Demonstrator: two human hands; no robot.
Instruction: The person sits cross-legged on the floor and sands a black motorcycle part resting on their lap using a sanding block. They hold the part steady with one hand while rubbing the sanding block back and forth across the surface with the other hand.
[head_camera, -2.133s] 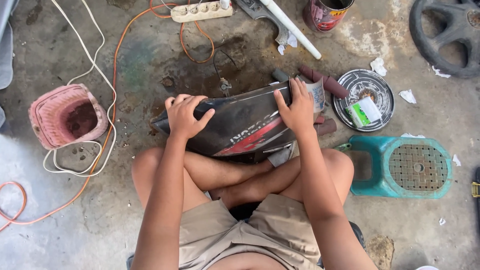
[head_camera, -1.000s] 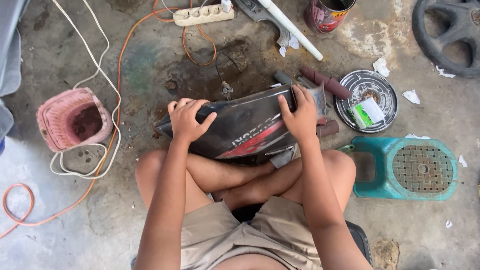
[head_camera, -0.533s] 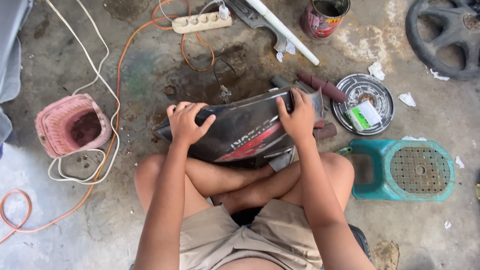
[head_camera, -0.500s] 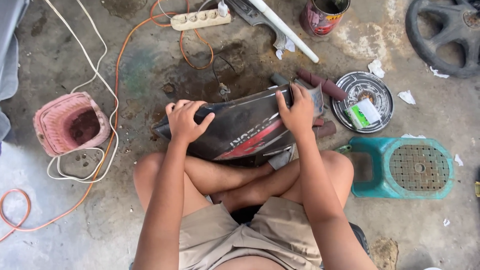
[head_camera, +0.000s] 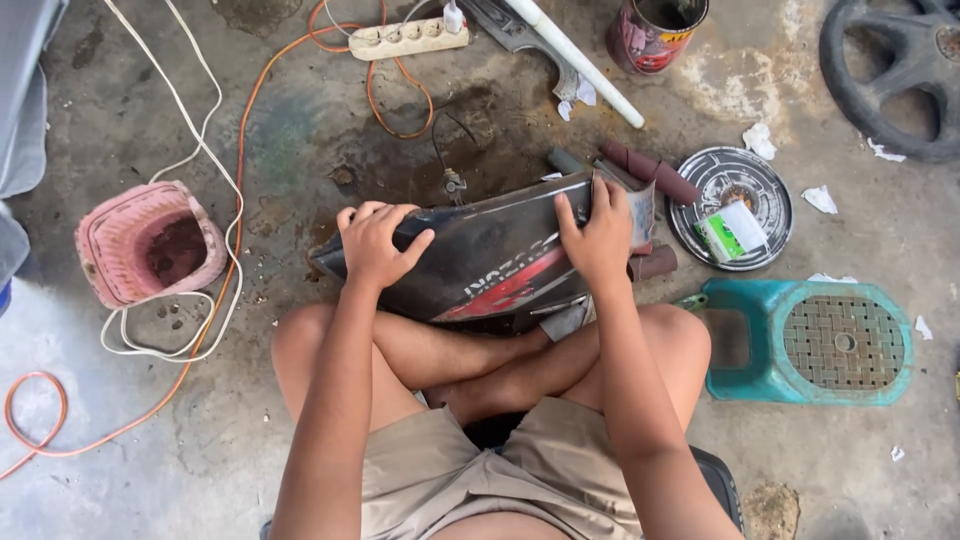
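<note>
Down on the stained concrete floor (head_camera: 300, 130), a glossy, curved black panel (head_camera: 480, 260) rests against crossed legs. Left hand (head_camera: 375, 242) curls its fingers over the panel's narrow end; right hand (head_camera: 600, 232) presses a grey sheet (head_camera: 640, 208) flat near its broad end.

Stained concrete floor (head_camera: 300, 130) carries a pink basket (head_camera: 150, 243) left of the left hand (head_camera: 375, 243), a teal stool (head_camera: 810, 340) and round lid (head_camera: 730, 207) right of the right hand (head_camera: 600, 235), a power strip (head_camera: 405, 38) beyond.
</note>
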